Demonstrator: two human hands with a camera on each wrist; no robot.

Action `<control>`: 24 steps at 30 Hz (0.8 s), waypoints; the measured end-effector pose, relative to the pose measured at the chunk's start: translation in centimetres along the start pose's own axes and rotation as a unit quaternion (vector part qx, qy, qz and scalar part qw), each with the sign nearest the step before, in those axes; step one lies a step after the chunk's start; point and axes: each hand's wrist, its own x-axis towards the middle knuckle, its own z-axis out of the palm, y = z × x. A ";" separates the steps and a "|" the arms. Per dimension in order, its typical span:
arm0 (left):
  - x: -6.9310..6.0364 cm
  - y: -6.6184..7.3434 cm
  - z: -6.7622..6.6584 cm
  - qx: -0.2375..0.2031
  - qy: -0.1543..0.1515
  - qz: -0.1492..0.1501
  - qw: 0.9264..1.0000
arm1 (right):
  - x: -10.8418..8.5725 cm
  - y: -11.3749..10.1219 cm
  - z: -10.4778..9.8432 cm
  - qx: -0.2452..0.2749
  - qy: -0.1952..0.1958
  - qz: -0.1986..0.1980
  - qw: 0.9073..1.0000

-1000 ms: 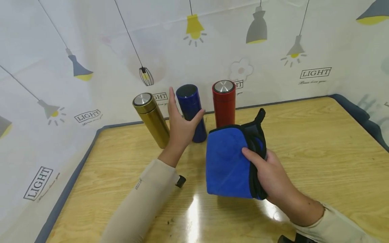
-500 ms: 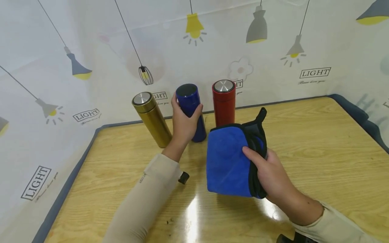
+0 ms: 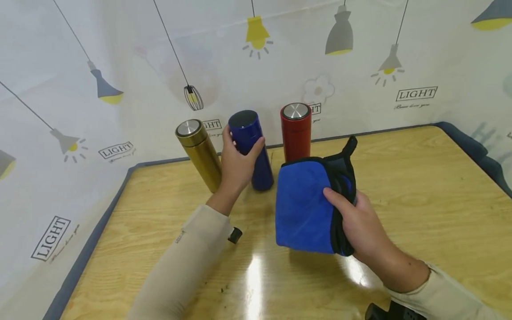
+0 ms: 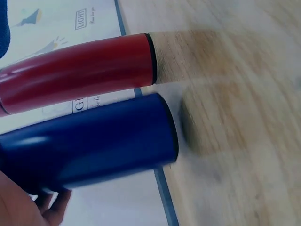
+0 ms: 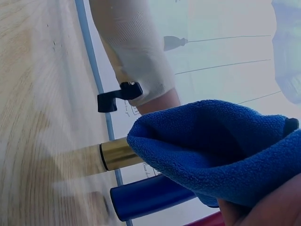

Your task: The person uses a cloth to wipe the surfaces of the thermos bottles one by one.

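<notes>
My left hand (image 3: 238, 166) grips the upper body of a dark blue thermos bottle (image 3: 264, 171), thumb on its right side and fingers behind it. In the left wrist view a small gap shows between the base of the blue bottle (image 4: 108, 143) and its reflection on the table. My right hand (image 3: 366, 226) holds a folded blue cloth (image 3: 304, 204) with black edging, thumb across its front. In the right wrist view the cloth (image 5: 202, 141) sags into a loose fold. A gold thermos bottle (image 3: 201, 155) stands left of the left hand; a red one (image 3: 296, 135) stands behind the cloth.
The wooden table (image 3: 420, 186) has a glossy top and meets a wall covering (image 3: 140, 89) printed with lamps along its back. A small black device (image 5: 117, 96) sits at the left wrist. Tiny dark specks dot the table's front.
My left hand has closed round the blue bottle, having been spread beside it, and the bottle has lifted slightly. The right hand keeps the cloth, a little higher and further right in view.
</notes>
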 end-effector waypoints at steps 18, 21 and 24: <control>-5.9 1.4 -3.0 0.023 0.009 0.172 0.985 | 0.1 0.0 -0.4 -0.011 0.017 -0.025 0.999; -6.9 2.1 -3.1 0.021 0.004 0.189 0.982 | 0.1 0.0 -0.2 -0.013 0.015 -0.033 0.999; -7.9 2.6 -2.9 0.011 -0.005 0.205 0.979 | 0.2 0.0 -0.2 -0.018 0.015 -0.038 0.999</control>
